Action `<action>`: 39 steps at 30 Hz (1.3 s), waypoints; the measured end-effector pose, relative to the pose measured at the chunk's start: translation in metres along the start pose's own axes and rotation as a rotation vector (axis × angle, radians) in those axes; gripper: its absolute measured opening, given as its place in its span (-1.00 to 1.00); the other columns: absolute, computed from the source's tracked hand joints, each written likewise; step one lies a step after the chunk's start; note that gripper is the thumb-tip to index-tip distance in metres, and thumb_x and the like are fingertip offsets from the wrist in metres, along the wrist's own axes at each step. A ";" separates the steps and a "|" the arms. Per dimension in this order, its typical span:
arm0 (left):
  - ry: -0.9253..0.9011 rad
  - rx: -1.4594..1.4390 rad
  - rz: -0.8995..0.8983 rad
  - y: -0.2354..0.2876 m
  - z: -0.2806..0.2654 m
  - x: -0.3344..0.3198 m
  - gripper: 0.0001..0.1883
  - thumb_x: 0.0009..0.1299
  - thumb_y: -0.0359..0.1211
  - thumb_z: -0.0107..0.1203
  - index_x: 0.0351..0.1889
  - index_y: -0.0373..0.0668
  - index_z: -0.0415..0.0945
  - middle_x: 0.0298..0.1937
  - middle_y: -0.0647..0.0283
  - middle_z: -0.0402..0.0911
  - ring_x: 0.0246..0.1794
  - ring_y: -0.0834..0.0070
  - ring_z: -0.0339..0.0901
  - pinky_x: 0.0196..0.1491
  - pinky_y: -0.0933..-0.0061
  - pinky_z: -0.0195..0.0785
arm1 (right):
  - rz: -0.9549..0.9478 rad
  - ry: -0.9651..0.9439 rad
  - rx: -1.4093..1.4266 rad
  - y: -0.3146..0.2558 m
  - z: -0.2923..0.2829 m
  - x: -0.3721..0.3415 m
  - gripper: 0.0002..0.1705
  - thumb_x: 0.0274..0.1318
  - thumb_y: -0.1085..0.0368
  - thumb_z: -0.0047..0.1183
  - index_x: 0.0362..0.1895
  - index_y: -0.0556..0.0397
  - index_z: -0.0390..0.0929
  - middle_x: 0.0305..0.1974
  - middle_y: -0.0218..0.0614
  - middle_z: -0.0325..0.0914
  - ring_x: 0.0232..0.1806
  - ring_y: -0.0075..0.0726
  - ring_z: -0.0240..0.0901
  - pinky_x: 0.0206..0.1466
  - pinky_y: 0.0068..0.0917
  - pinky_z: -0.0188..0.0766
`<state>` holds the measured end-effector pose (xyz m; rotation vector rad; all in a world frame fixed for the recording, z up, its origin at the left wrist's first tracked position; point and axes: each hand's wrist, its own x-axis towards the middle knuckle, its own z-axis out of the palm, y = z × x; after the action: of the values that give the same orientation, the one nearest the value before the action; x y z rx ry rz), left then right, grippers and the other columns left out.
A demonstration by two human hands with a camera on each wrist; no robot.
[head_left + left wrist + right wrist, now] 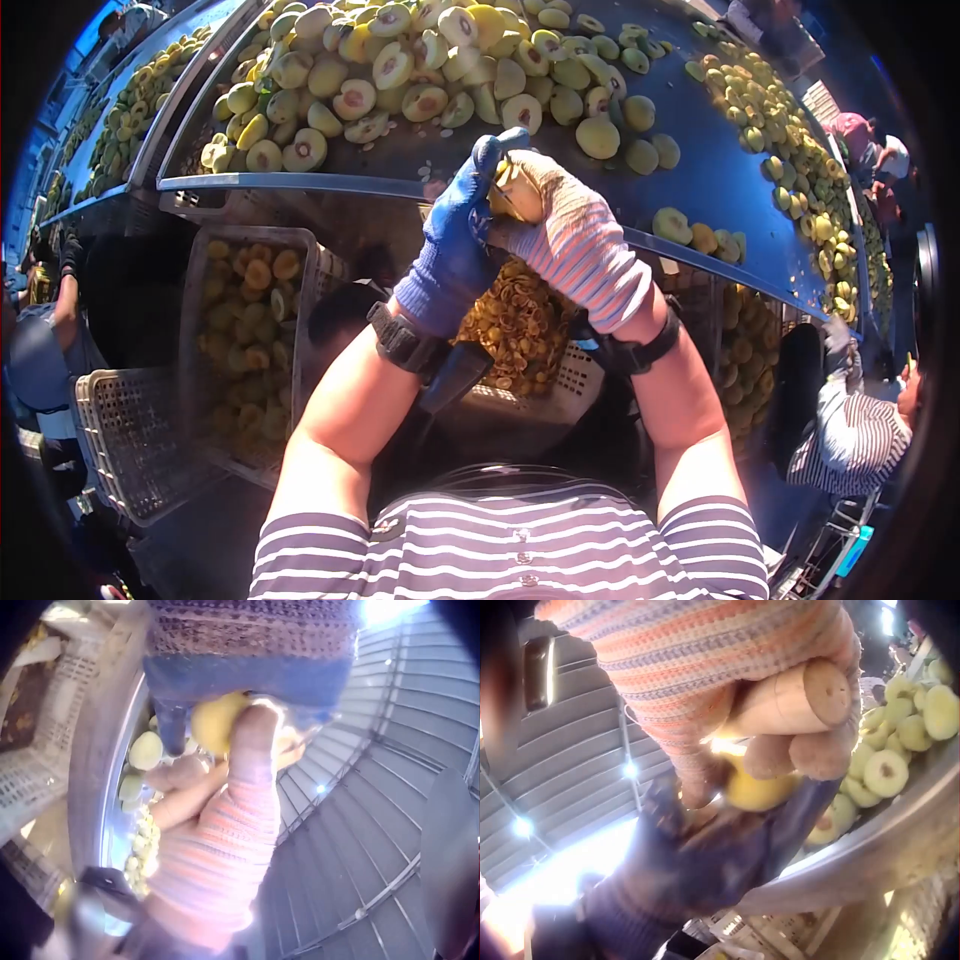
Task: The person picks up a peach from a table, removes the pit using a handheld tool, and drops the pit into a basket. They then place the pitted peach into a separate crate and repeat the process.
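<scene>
A yellow fruit piece [515, 196] is held between both hands in front of the tray's edge. The left hand [456, 235], in a blue glove, curls round the fruit [759, 787], seen from below it in the right wrist view. The right hand [580, 235], in a striped fingerless-looking glove, grips a wooden handle [791, 699] in its curled fingers, its thumb near the fruit. The handle's working end is hidden between the hands. In the left wrist view the right hand's thumb [253, 742] touches the yellow fruit [217, 724].
Halved green fruits [390, 65] lie heaped on a metal table [330, 183]. Below the hands a crate [570, 380] holds peel-like scraps [515, 330]. Crates of fruit stand left [190, 330] and right. An emptier-looking crate [130, 440] is far left. Other people [850, 440] work at the sides.
</scene>
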<state>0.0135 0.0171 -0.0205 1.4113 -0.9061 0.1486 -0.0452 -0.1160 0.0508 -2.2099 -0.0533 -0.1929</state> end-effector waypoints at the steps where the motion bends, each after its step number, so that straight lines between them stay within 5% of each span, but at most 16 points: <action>1: 0.042 -0.266 -0.106 0.004 0.007 -0.004 -0.44 0.51 -0.38 0.11 0.42 -0.34 0.24 0.34 0.06 0.47 0.29 0.30 0.48 0.38 0.23 0.30 | 0.012 0.078 -0.076 -0.002 0.005 -0.010 -0.24 -0.17 0.26 0.52 0.19 0.04 0.49 0.00 -0.16 0.63 0.05 -0.19 0.58 0.15 -0.33 0.50; 2: 0.027 -0.246 -0.152 0.012 0.006 -0.003 -0.58 0.61 -0.36 -0.04 0.37 -0.35 0.32 0.29 0.08 0.50 0.23 0.39 0.51 0.31 0.23 0.38 | -0.028 0.136 -0.078 -0.008 -0.001 -0.024 -0.30 -0.11 0.29 0.47 0.18 0.04 0.50 0.01 -0.15 0.60 0.02 -0.09 0.59 0.11 -0.32 0.52; 5: 0.058 -0.729 -0.392 0.012 0.009 -0.001 -0.58 0.66 -0.25 -0.15 0.29 -0.38 0.39 0.19 0.03 0.57 0.17 0.28 0.56 0.30 0.14 0.40 | -0.246 0.287 -0.398 0.004 -0.013 -0.055 -0.51 -0.02 0.30 0.40 0.03 0.02 0.56 -0.07 -0.15 0.61 -0.08 -0.01 0.60 -0.02 -0.30 0.57; 8: 0.112 -1.319 -0.716 0.015 0.007 0.010 -0.52 0.68 -0.17 -0.25 0.21 -0.42 0.45 0.08 -0.02 0.63 0.13 0.20 0.59 0.27 0.09 0.43 | -0.167 0.318 -0.220 0.023 0.001 -0.075 -0.57 -0.03 0.28 0.40 -0.06 0.07 0.55 -0.31 -0.09 0.65 -0.28 0.16 0.62 -0.20 -0.19 0.59; 9: 0.099 -1.393 -0.690 0.007 0.012 0.010 -0.46 0.68 -0.12 -0.27 0.16 -0.47 0.48 0.03 -0.08 0.65 0.12 0.14 0.59 0.25 0.11 0.45 | 0.007 0.179 -0.203 0.025 0.002 -0.080 -0.53 0.01 0.36 0.36 0.04 0.09 0.52 -0.29 -0.08 0.66 -0.27 0.16 0.64 -0.16 -0.21 0.57; 11: -0.033 -1.164 -0.346 0.004 0.016 0.002 -0.60 0.64 -0.27 -0.15 0.28 -0.37 0.38 0.18 -0.16 0.56 0.19 0.10 0.56 0.31 0.09 0.41 | 0.076 0.155 -0.242 0.027 0.009 -0.076 -0.48 0.05 0.27 0.35 0.09 0.08 0.49 -0.26 0.00 0.64 -0.21 0.23 0.62 -0.14 -0.15 0.56; 18: -0.156 -0.745 -0.298 -0.004 0.015 0.003 -0.39 0.32 -0.35 0.36 0.31 -0.31 0.39 0.18 -0.03 0.61 0.14 0.27 0.62 0.26 0.25 0.44 | 0.188 -0.048 -0.099 0.040 0.004 -0.063 -0.46 0.06 0.28 0.29 0.16 -0.05 0.46 -0.15 -0.03 0.64 -0.07 0.21 0.59 -0.02 -0.16 0.56; 21: -0.158 -0.143 0.010 -0.002 0.013 0.006 -0.65 0.51 -0.35 0.08 0.18 -0.35 0.46 0.05 -0.08 0.66 -0.02 0.23 0.68 0.16 0.26 0.50 | 0.074 -0.004 -0.107 0.044 0.006 -0.065 -0.47 0.07 0.29 0.26 0.17 -0.11 0.47 -0.09 -0.05 0.63 -0.07 0.19 0.59 -0.02 -0.16 0.56; 24: -0.161 -0.094 0.148 0.002 0.018 0.011 -0.75 0.57 -0.40 -0.02 0.13 -0.31 0.48 -0.05 -0.12 0.69 -0.12 0.22 0.71 0.09 0.26 0.53 | 0.183 -0.101 -0.251 0.040 0.003 -0.063 -0.48 0.10 0.27 0.23 0.18 -0.08 0.45 -0.11 -0.03 0.63 -0.10 0.18 0.59 -0.05 -0.13 0.56; 30: -0.287 -0.630 -0.327 0.021 0.009 0.011 -0.59 0.62 -0.23 -0.12 0.02 -0.48 0.54 -0.07 -0.09 0.70 -0.17 0.20 0.70 0.04 0.27 0.55 | 0.103 -0.162 -0.091 0.047 0.026 -0.075 -0.46 0.11 0.26 0.21 0.20 -0.04 0.43 -0.17 0.02 0.63 -0.11 0.18 0.58 -0.04 -0.09 0.54; 31: -0.298 -0.702 -0.475 0.018 0.006 0.012 -0.55 0.63 -0.21 -0.15 0.01 -0.50 0.54 -0.06 -0.09 0.70 -0.17 0.20 0.70 0.04 0.27 0.54 | -0.021 -0.076 -0.130 0.044 0.029 -0.075 -0.48 0.11 0.27 0.21 0.19 0.00 0.43 -0.31 -0.06 0.63 -0.32 0.00 0.63 -0.23 -0.19 0.55; 32: -0.305 -0.772 -0.624 0.017 0.003 0.011 -0.51 0.64 -0.18 -0.18 0.00 -0.53 0.55 -0.06 -0.08 0.70 -0.16 0.20 0.69 0.05 0.28 0.54 | 0.137 -0.154 -0.004 0.041 0.026 -0.073 -0.48 0.11 0.27 0.20 0.18 0.02 0.43 -0.36 -0.11 0.62 -0.40 -0.10 0.59 -0.31 -0.26 0.52; 34: -0.099 -0.753 -0.612 0.023 0.011 0.007 -0.51 0.65 -0.19 -0.18 0.05 -0.53 0.53 -0.05 -0.07 0.69 -0.08 0.20 0.67 0.12 0.26 0.50 | 0.369 -0.250 0.203 0.034 0.017 -0.067 -0.51 0.10 0.27 0.19 0.15 0.06 0.45 -0.41 -0.18 0.59 -0.50 -0.23 0.53 -0.40 -0.34 0.44; 36: 0.045 -0.526 -0.355 0.014 0.023 0.000 -0.53 0.66 -0.19 -0.19 0.11 -0.49 0.51 0.00 -0.05 0.67 0.00 0.23 0.64 0.19 0.27 0.46 | 0.519 -0.263 0.361 0.031 0.015 -0.061 -0.55 0.10 0.25 0.17 0.09 0.11 0.49 -0.42 -0.22 0.57 -0.52 -0.30 0.46 -0.42 -0.38 0.36; 38: 0.082 -0.405 -0.242 0.008 0.026 -0.004 -0.57 0.65 -0.22 -0.15 0.17 -0.44 0.50 0.05 -0.01 0.65 0.07 0.30 0.61 0.22 0.32 0.44 | 0.574 -0.230 0.317 0.033 0.012 -0.058 -0.58 0.11 0.20 0.10 0.04 0.10 0.54 -0.24 0.07 0.65 -0.13 0.11 0.61 -0.04 -0.14 0.49; 39: 0.034 -0.412 -0.239 0.007 0.024 -0.004 -0.60 0.64 -0.26 -0.10 0.20 -0.41 0.49 0.08 0.02 0.64 0.10 0.36 0.59 0.21 0.36 0.44 | 0.376 -0.147 0.301 0.032 0.021 -0.059 -0.59 0.10 0.19 0.13 0.01 0.13 0.54 -0.33 0.00 0.65 -0.23 0.04 0.63 -0.12 -0.18 0.51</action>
<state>-0.0038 -0.0010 -0.0202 1.1149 -0.6853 -0.1858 -0.0977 -0.1170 0.0040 -1.8891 0.2371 0.1764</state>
